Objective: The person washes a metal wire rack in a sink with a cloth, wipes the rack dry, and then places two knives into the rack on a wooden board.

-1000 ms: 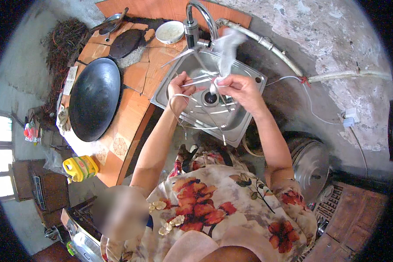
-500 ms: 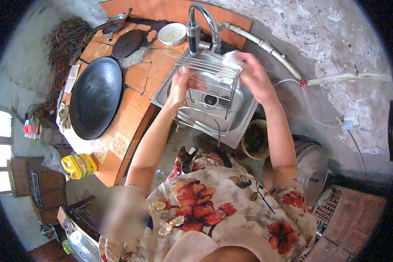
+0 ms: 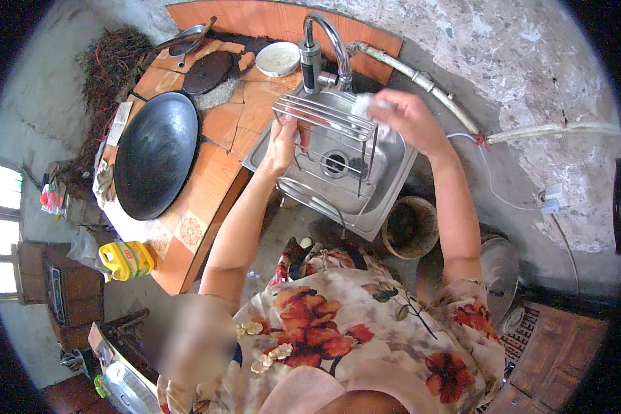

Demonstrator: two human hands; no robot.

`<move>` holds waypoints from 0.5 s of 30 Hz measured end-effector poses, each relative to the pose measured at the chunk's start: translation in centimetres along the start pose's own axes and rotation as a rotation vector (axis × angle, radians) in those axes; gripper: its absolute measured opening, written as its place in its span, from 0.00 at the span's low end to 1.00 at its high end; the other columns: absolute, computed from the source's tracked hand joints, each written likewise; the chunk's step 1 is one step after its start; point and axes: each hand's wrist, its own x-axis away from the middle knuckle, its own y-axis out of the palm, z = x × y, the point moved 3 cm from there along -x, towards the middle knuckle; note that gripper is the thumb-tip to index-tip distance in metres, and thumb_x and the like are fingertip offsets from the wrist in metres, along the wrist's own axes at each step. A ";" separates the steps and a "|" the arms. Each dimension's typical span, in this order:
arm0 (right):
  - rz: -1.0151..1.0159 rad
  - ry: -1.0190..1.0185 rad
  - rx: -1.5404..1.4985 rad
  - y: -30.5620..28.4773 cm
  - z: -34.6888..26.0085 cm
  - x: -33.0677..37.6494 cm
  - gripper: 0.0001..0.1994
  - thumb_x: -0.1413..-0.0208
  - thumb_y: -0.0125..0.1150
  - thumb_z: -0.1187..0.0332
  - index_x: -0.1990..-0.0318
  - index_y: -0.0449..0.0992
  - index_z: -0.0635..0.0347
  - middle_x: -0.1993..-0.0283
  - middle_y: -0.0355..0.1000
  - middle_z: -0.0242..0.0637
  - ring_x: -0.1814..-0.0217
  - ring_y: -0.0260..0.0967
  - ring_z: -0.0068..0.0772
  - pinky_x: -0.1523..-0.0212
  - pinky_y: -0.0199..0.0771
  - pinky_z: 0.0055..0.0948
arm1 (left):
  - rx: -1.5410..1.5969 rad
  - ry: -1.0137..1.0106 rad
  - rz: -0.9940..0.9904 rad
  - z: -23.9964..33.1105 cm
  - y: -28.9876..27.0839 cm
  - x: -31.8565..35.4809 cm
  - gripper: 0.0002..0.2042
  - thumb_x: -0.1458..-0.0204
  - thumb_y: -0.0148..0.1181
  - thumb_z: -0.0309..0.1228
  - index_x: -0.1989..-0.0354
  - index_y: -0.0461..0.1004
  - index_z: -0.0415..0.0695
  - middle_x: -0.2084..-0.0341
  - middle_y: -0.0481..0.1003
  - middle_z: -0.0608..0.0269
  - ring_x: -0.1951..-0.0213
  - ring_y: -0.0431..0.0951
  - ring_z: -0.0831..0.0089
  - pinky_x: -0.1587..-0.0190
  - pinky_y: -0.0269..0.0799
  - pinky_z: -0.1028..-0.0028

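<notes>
- Tiled counter (image 3: 217,165), 10 o'clock: one wok (image 3: 156,155), one bowl (image 3: 278,59).
- One silvery, thin-barred rack (image 3: 331,124) over one sink (image 3: 385,205), 12 o'clock.
- Left hand (image 3: 283,143): curled round rack's 9 o'clock end.
- Right hand (image 3: 410,117): half-closed, gripping one white cloth (image 3: 363,105), 1 o'clock.

Over the sink (image 3: 395,189), the fingers of the left hand (image 3: 281,147) grip one end of a metal wire rack (image 3: 331,119), and the right hand (image 3: 415,124) holds a bunched white cloth (image 3: 363,105) at the other. A chrome faucet (image 3: 310,65) stands behind the sink. Left of the sink, the desk (image 3: 219,168) carries a white bowl (image 3: 278,59) near it and a black wok (image 3: 156,157) farther off. A bucket (image 3: 410,231) sits to the sink's right.
</notes>
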 end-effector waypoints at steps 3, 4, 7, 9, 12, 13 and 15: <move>0.062 -0.099 -0.098 1.2 -3.1 -1.9 0.13 0.39 0.52 0.64 0.58 0.73 0.65 0.64 0.72 0.30 0.61 0.66 0.15 0.59 0.66 0.19 | -0.208 -0.067 -0.078 0.1 0.3 0.2 0.27 0.42 0.36 0.50 0.74 0.75 0.39 0.87 0.67 0.60 0.80 0.68 0.70 0.73 0.63 0.72; -0.046 -0.069 -0.163 2.6 -2.9 -2.9 0.13 0.39 0.52 0.62 0.59 0.73 0.65 0.65 0.73 0.30 0.62 0.66 0.15 0.60 0.66 0.20 | -0.317 -0.025 -0.096 0.4 1.1 -0.1 0.25 0.42 0.38 0.48 0.75 0.75 0.39 0.84 0.70 0.57 0.76 0.70 0.65 0.70 0.64 0.68; -0.273 0.160 -0.158 4.4 -3.4 -4.1 0.15 0.44 0.59 0.58 0.64 0.74 0.64 0.73 0.73 0.31 0.72 0.68 0.18 0.71 0.69 0.22 | -0.489 -0.021 -0.126 2.4 2.3 0.2 0.20 0.45 0.42 0.42 0.77 0.76 0.41 0.77 0.75 0.49 0.67 0.75 0.50 0.60 0.67 0.59; -0.370 0.219 -0.384 4.2 -3.0 -4.0 0.14 0.44 0.60 0.59 0.61 0.74 0.62 0.74 0.71 0.29 0.73 0.68 0.17 0.73 0.68 0.19 | -0.647 -0.021 -0.113 2.9 2.1 0.3 0.22 0.43 0.41 0.44 0.74 0.78 0.40 0.78 0.75 0.47 0.67 0.76 0.50 0.61 0.68 0.59; -0.317 0.203 -0.565 3.8 -2.9 -3.1 0.14 0.44 0.60 0.60 0.59 0.73 0.62 0.74 0.71 0.28 0.73 0.68 0.16 0.75 0.67 0.18 | -0.715 -0.141 -0.140 3.7 2.0 0.3 0.26 0.42 0.42 0.49 0.75 0.76 0.37 0.82 0.75 0.48 0.70 0.77 0.51 0.63 0.69 0.60; -0.323 0.202 -0.554 3.6 -2.4 -2.9 0.14 0.44 0.60 0.60 0.59 0.73 0.62 0.73 0.71 0.27 0.73 0.68 0.16 0.75 0.67 0.18 | -0.717 -0.152 -0.132 4.0 2.2 0.5 0.26 0.42 0.42 0.49 0.75 0.76 0.37 0.82 0.75 0.49 0.69 0.77 0.51 0.63 0.69 0.60; -0.330 0.195 -0.536 3.5 -1.4 -2.8 0.13 0.43 0.59 0.61 0.59 0.73 0.62 0.73 0.71 0.27 0.74 0.68 0.16 0.74 0.67 0.17 | -0.724 -0.174 -0.119 4.5 2.5 0.8 0.26 0.43 0.42 0.49 0.75 0.76 0.37 0.82 0.75 0.50 0.69 0.77 0.50 0.63 0.69 0.60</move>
